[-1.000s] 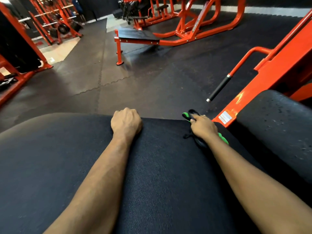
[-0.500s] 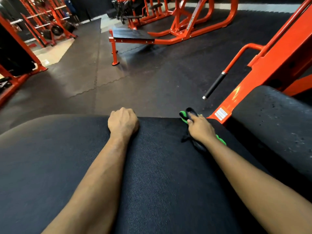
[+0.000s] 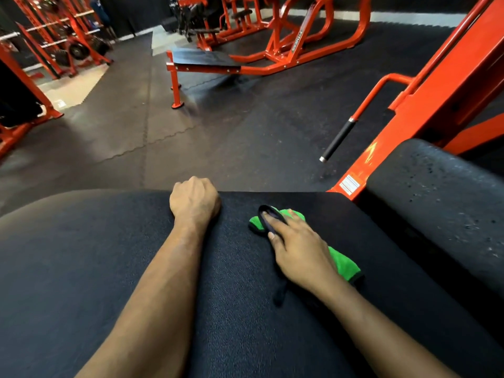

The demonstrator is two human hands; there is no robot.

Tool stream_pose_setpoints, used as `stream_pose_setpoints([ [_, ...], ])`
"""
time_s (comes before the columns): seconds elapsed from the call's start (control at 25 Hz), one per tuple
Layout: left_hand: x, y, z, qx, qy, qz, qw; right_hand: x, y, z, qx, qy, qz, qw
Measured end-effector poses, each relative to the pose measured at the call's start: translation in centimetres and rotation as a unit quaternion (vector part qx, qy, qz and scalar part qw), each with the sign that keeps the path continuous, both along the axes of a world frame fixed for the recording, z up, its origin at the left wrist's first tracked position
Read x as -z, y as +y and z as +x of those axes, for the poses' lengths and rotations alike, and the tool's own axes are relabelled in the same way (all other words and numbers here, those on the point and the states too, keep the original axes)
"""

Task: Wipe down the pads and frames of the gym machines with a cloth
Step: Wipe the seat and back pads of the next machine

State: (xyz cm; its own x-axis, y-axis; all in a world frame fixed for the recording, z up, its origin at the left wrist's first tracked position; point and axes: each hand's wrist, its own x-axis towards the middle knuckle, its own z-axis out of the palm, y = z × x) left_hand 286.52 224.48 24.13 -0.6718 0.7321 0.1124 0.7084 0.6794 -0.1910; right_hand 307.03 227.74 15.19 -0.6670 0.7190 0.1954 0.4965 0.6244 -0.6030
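A wide black pad [image 3: 109, 268] fills the lower part of the view. My left hand [image 3: 194, 199] curls over its far edge and grips it. My right hand [image 3: 297, 248] lies flat with straight fingers on a green cloth with a black loop [image 3: 345, 264], pressing it onto the pad a little back from the far edge. The cloth shows green on both sides of the hand. To the right rises the machine's orange frame [image 3: 425, 110] with a second black pad [image 3: 441, 203] beside it.
A black-gripped handle [image 3: 338, 139] sticks out from the orange frame over the rubber floor [image 3: 218, 137]. An orange flat bench [image 3: 203, 62] and more orange machines [image 3: 300, 31] stand farther back. Racks [image 3: 54, 42] line the far left.
My right hand has slid the cloth from the pad's far right corner toward me and to the left. My left hand keeps its grip on the far edge.
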Motion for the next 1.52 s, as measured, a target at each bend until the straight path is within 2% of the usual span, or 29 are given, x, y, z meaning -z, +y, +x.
stream_pose_setpoints([
  [0.12, 0.0, 0.1, -0.2, -0.004, 0.001, -0.004, 1.0, 0.1, 4.0, -4.9, -0.025, -0.01, -0.017, 0.999],
  [0.36, 0.0, 0.0, -0.1, -0.001, 0.006, -0.002, 1.0, -0.5, 9.7, -11.6, 0.008, -0.083, -0.069, 0.994],
  [0.4, 0.0, 0.0, -0.1, -0.003, 0.003, -0.004, 1.0, -0.6, 9.4, -11.4, 0.001, -0.077, -0.049, 0.996],
  [0.48, 0.0, 0.0, -0.1, -0.003, 0.0, -0.006, 1.0, -0.1, 8.2, -9.6, -0.06, -0.003, -0.007, 0.998],
  [0.56, 0.1, 0.0, -0.3, -0.001, 0.001, -0.007, 1.0, 1.2, 8.5, -7.4, -0.145, 0.066, -0.021, 0.987],
  [0.6, 0.1, 0.0, -0.3, -0.001, 0.002, -0.008, 1.0, 2.1, 9.5, -6.6, -0.157, 0.066, -0.034, 0.985],
  [0.64, 0.2, 0.1, -0.4, -0.001, 0.002, -0.01, 1.0, 2.8, 10.7, -6.1, -0.131, 0.049, -0.05, 0.989],
  [0.72, 0.3, 0.1, -0.4, -0.001, 0.004, -0.01, 1.0, 3.6, 12.7, -5.9, -0.009, -0.003, -0.081, 0.997],
  [0.8, 0.2, 0.2, -0.4, 0.002, 0.008, -0.009, 1.0, 3.6, 13.1, -6.3, 0.107, -0.056, -0.097, 0.988],
  [0.84, 0.2, 0.1, -0.4, 0.003, 0.01, -0.011, 1.0, 3.3, 12.8, -6.7, 0.129, -0.064, -0.099, 0.985],
  [1.12, 0.3, 0.0, -0.5, 0.013, -0.009, -0.011, 1.0, 2.5, 8.3, -2.3, 0.131, -0.045, -0.102, 0.985],
  [1.28, 1.0, 1.0, 1.0, 0.078, -0.064, -0.017, 0.995, 2.6, 4.9, 2.6, 0.141, -0.05, -0.106, 0.983],
  [1.4, 1.8, 1.4, 2.4, 0.12, -0.066, -0.033, 0.99, 3.2, 2.6, 6.3, 0.144, -0.065, -0.105, 0.982],
  [1.52, 2.1, 1.2, 2.5, 0.117, -0.057, -0.035, 0.991, 3.4, -0.2, 10.4, 0.151, -0.075, -0.096, 0.981],
])
